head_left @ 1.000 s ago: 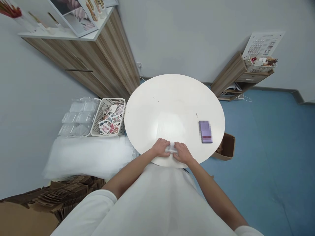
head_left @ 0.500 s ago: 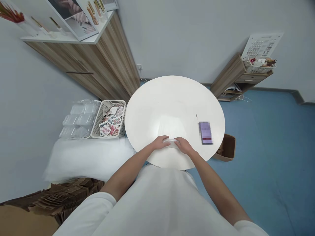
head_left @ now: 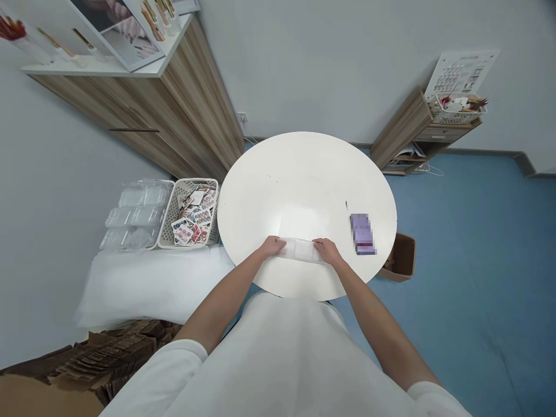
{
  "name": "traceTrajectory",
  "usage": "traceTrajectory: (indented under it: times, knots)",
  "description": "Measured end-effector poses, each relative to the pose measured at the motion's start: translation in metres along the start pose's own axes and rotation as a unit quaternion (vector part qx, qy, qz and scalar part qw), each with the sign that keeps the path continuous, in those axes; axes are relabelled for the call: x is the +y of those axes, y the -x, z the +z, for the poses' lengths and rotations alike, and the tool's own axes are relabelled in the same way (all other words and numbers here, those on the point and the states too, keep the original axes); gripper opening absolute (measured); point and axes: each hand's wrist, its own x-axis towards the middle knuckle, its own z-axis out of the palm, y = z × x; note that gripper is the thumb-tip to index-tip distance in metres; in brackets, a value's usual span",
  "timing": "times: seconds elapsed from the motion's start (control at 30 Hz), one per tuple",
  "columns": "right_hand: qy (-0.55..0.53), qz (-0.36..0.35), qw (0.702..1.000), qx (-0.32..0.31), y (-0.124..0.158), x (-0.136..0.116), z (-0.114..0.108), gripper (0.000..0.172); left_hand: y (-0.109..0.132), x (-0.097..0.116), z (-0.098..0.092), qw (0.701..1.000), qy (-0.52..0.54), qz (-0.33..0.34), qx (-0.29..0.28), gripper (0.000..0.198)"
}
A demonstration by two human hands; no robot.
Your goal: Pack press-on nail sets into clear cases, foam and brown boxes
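The left hand [head_left: 273, 246] and right hand [head_left: 329, 251] hold a translucent strip [head_left: 300, 249] between them, the fingers [head_left: 282, 242] of each pinching one end. The strip is over the near part of the white desk [head_left: 304, 171] (whether it touches the top, I cannot tell). Near the right hand, on the desk, lies a purple item [head_left: 362, 231], pixelated. A basket [head_left: 170, 217] of cards [head_left: 191, 225] stands just left of the desk, beside clear boxes [head_left: 146, 215].
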Motion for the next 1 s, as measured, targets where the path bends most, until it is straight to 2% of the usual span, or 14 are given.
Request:
traceTrajectory:
  times: [0.1,0.2,0.27,0.33,0.37,0.43,0.5,0.53,0.77,1.0]
  knots:
    - [0.021,0.029,0.999,0.029,0.003,0.004,0.004,0.029,-0.001,-0.002,0.001,0.998,-0.043,-0.005,0.047,0.020]
    - [0.085,0.027,0.992,0.090,0.012,0.003,0.006,0.035,0.003,-0.001,0.002,0.990,-0.085,0.006,0.109,0.022]
    - [0.143,-0.019,0.981,0.127,0.020,-0.001,0.008,0.037,0.008,0.001,0.005,0.975,-0.116,0.052,0.185,0.037]
    - [0.179,-0.097,0.972,0.115,0.028,-0.007,0.012,0.031,0.014,0.005,0.009,0.949,-0.162,0.136,0.233,0.048]
    - [0.189,-0.135,0.968,0.094,0.031,-0.010,0.014,0.027,0.016,0.007,0.011,0.937,-0.192,0.185,0.226,0.050]
    - [0.206,-0.179,0.961,0.049,0.035,-0.015,0.018,0.027,0.021,0.011,0.016,0.914,-0.263,0.269,0.154,0.053]
    - [0.221,-0.181,0.958,0.024,0.034,-0.017,0.023,0.034,0.024,0.015,0.022,0.886,-0.329,0.315,0.084,0.056]
    - [0.228,-0.175,0.958,0.019,0.033,-0.018,0.024,0.035,0.025,0.017,0.024,0.877,-0.350,0.322,0.066,0.057]
    - [0.230,-0.175,0.957,-0.002,0.034,-0.022,0.021,0.030,0.026,0.016,0.029,0.870,-0.357,0.334,0.066,0.049]
    - [0.095,-0.147,0.979,-0.101,0.062,-0.018,0.005,0.027,0.042,0.011,0.026,0.913,-0.303,0.266,-0.064,0.050]
